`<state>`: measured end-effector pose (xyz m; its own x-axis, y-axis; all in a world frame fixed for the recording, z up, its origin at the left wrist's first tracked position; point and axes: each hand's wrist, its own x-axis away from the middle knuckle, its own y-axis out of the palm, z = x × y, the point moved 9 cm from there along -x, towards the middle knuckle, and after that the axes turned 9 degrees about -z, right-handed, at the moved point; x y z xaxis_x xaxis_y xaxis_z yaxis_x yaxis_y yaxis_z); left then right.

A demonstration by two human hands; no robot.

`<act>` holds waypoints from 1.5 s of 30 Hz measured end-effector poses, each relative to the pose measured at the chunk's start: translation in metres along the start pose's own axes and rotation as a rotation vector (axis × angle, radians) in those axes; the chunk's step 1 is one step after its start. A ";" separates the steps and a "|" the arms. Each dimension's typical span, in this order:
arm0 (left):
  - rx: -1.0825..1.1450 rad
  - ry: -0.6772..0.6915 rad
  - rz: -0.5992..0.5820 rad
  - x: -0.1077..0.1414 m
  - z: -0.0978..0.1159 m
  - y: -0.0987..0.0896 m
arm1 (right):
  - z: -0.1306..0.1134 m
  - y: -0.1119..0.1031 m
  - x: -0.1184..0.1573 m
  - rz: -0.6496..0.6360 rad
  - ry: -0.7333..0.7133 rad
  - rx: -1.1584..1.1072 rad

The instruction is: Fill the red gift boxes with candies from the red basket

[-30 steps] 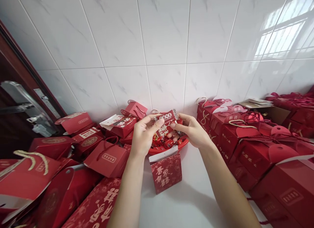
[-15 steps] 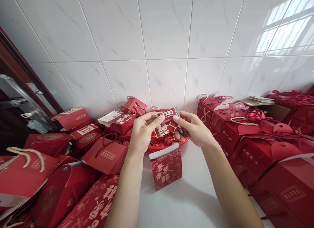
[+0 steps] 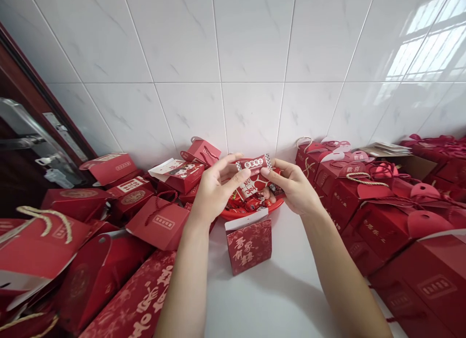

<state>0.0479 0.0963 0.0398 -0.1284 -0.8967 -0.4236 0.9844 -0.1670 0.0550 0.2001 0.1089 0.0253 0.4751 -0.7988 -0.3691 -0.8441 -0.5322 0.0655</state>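
Between my two hands, a red and white candy packet (image 3: pixel 254 175) with Chinese characters is held upright. My left hand (image 3: pixel 218 185) pinches its left edge, thumb in front. On the other side my right hand (image 3: pixel 291 185) grips the right edge; a dark small packet shows by its curled fingers. Beneath and behind them lies a red basin (image 3: pixel 236 214) of wrapped sweets, partly covered by the hands. A small red box (image 3: pixel 250 248) with pale characters stands on the white table (image 3: pixel 269 304) in front of the basin, its white-edged top flap raised.
Red gift boxes (image 3: pixel 160 221) crowd the left side, some with rope handles. More red boxes (image 3: pixel 386 226) are stacked along the right. A tiled wall (image 3: pixel 251 114) rises behind, and a dark door (image 3: pixel 18 168) with a metal handle is at far left.
The view has shifted slightly. Both hands still hold the packet, which is now a little more upright and shows more of its front; the left fingers have lifted slightly behind it.
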 end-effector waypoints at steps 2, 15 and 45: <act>-0.109 -0.040 -0.061 0.006 0.005 -0.005 | -0.005 -0.009 0.003 0.031 -0.009 0.065; -0.566 -0.419 -0.684 0.021 -0.050 0.017 | -0.022 -0.011 0.016 -0.145 0.021 0.300; -0.774 -0.513 -0.838 0.031 -0.061 0.015 | 0.016 0.037 0.008 -0.383 0.110 0.446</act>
<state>0.0661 0.0912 -0.0278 -0.6100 -0.7161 0.3393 0.3669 -0.6348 -0.6800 0.1685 0.0874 0.0103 0.7693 -0.6099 -0.1902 -0.6190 -0.6380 -0.4579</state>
